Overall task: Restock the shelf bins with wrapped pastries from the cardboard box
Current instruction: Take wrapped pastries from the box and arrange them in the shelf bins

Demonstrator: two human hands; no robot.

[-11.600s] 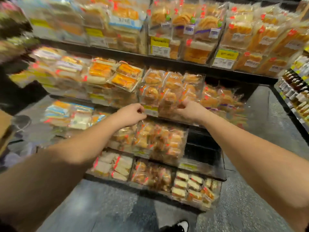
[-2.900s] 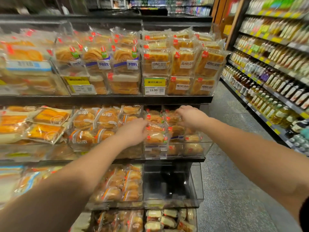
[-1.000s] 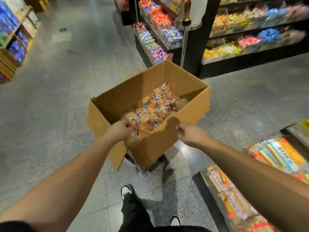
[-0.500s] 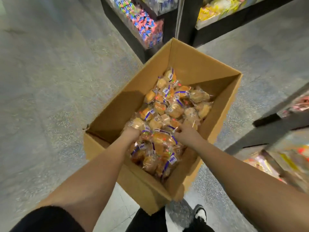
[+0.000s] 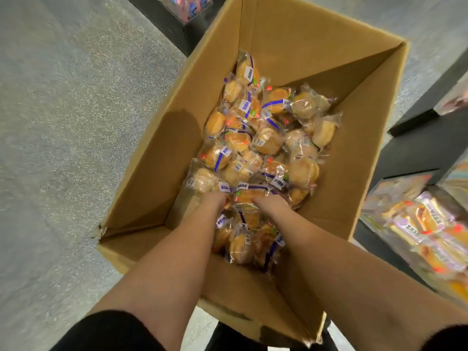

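Observation:
An open cardboard box [image 5: 298, 46] stands on the floor below me, half filled with a heap of wrapped pastries [image 5: 263, 143]: round golden buns in clear wrappers with blue-and-white labels. Both my forearms reach down into the near end of the box. My left hand [image 5: 214, 201] and my right hand [image 5: 272, 204] are dug into the heap side by side, fingers curled down among the packets around one bun [image 5: 249, 196]. The fingertips are hidden under the wrappers.
Grey speckled floor [image 5: 63, 122] lies to the left of the box. At the right edge, low shelf bins [image 5: 420, 224] hold wrapped cakes. A dark display base [image 5: 177, 29] stands beyond the box's far left corner. My shoes and dark trousers are below the box's near wall.
I turned from the shelf bins to the box. In the last second my hands left the box's near rim and sank into the pastries, and my head came closer over the box.

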